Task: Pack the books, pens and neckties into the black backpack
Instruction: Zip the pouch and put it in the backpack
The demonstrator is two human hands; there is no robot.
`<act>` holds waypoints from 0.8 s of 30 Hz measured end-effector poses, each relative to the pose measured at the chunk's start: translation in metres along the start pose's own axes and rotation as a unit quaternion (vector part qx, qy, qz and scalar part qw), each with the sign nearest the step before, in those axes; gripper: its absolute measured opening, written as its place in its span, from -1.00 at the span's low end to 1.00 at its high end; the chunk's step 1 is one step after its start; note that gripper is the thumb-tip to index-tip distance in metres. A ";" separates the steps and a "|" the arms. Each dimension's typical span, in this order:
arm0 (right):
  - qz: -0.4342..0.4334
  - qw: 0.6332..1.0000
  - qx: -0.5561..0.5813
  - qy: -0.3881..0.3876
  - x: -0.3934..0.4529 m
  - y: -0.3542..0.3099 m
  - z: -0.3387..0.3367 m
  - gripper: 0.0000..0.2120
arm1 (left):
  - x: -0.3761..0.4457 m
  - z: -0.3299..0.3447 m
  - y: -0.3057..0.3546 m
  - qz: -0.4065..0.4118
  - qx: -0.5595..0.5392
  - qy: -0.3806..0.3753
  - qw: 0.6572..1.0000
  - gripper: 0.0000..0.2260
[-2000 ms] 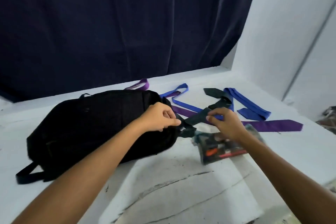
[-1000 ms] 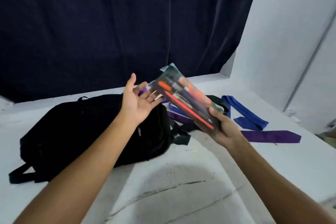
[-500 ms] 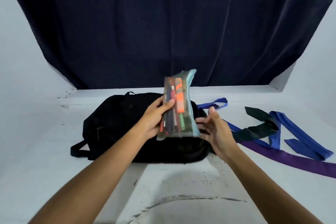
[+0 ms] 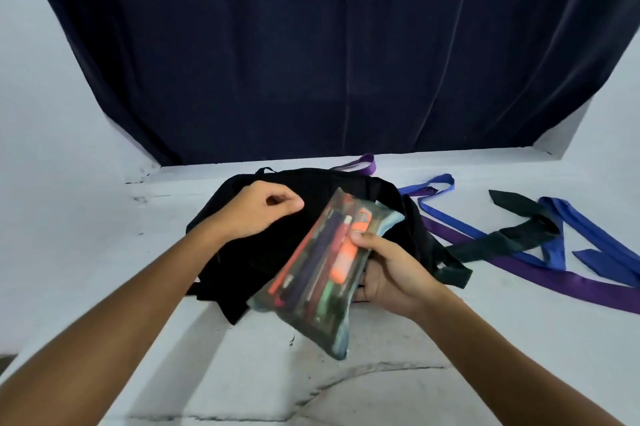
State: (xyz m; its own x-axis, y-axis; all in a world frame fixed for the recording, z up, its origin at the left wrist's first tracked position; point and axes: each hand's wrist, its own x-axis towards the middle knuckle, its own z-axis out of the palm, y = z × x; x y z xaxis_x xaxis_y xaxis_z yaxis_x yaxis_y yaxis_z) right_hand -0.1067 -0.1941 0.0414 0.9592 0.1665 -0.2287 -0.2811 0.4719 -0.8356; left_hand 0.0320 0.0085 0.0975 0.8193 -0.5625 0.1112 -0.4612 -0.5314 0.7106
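Forearms reach in from the bottom edge over the white worktop (image 4: 242, 373), which shows dark cracks near the viewer. Nearest the viewer, the right hand (image 4: 388, 273) grips a clear pencil pouch (image 4: 322, 273) by its right edge, thumb on top and fingers curled underneath. The pouch tilts diagonally, its lower end hanging in front of the black backpack (image 4: 263, 252) and its upper end over the backpack's middle; pens and orange markers show through the plastic. The backpack lies flat on the worktop, and no opening can be made out. On the backpack's top left part, the left hand (image 4: 266, 214) has its fingers curled and pinched together against the fabric; what it pinches cannot be made out. To the right of the backpack, neckties lie spread on the worktop: a black necktie (image 4: 512, 235) closest to the backpack's strap, a purple necktie (image 4: 554, 280) running under it, and blue neckties (image 4: 588, 238) beyond. Behind the backpack, a purple loop (image 4: 363, 164) of tie pokes out, and a dark navy curtain (image 4: 329, 62) hangs at the back.
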 end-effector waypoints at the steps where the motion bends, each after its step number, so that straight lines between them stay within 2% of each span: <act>1: 0.014 1.000 -0.003 -0.017 0.001 0.003 -0.001 -0.52 | 0.004 -0.006 -0.012 0.024 0.086 0.007 0.996 -0.92; 3: 0.041 0.997 0.001 -0.064 0.002 0.011 -0.004 -0.44 | 0.008 -0.011 -0.031 0.026 0.174 -0.052 0.983 -0.79; 5: 0.054 0.993 0.001 -0.106 0.001 0.017 -0.005 -0.48 | 0.010 -0.013 -0.042 0.014 0.179 -0.106 0.978 -0.73; 8: 0.063 0.989 -0.034 -0.131 0.001 0.024 -0.003 -0.57 | 0.018 -0.012 -0.054 0.042 0.170 -0.104 0.979 -0.74; 11: 0.095 0.991 -0.018 -0.095 0.009 0.031 -0.003 -0.39 | 0.026 -0.010 -0.057 0.095 0.186 -0.097 0.973 -0.81; 13: 0.101 0.989 -0.020 -0.102 0.011 0.032 0.000 -0.40 | 0.030 -0.008 -0.059 0.112 0.175 -0.094 0.974 -0.85; 20: 0.108 0.990 0.003 -0.093 0.013 0.040 0.003 -0.21 | 0.044 -0.017 -0.054 0.071 0.081 -0.108 0.988 -0.92; 21: 0.105 0.990 0.015 -0.088 0.013 0.039 0.007 -0.24 | 0.046 -0.019 -0.052 0.066 0.072 -0.099 0.990 -0.91; 24: 0.063 0.989 0.023 -0.130 0.011 0.035 0.015 -0.60 | 0.051 -0.027 -0.045 0.040 0.013 -0.059 0.997 -0.88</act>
State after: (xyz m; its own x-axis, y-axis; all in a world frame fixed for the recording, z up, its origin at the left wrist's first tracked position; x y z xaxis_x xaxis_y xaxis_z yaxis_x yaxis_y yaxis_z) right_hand -0.1068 -0.1630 0.0167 0.8774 0.4414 -0.1882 -0.4049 0.4707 -0.7839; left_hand 0.1036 0.0207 0.0898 0.7349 -0.6730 0.0837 -0.5334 -0.4973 0.6843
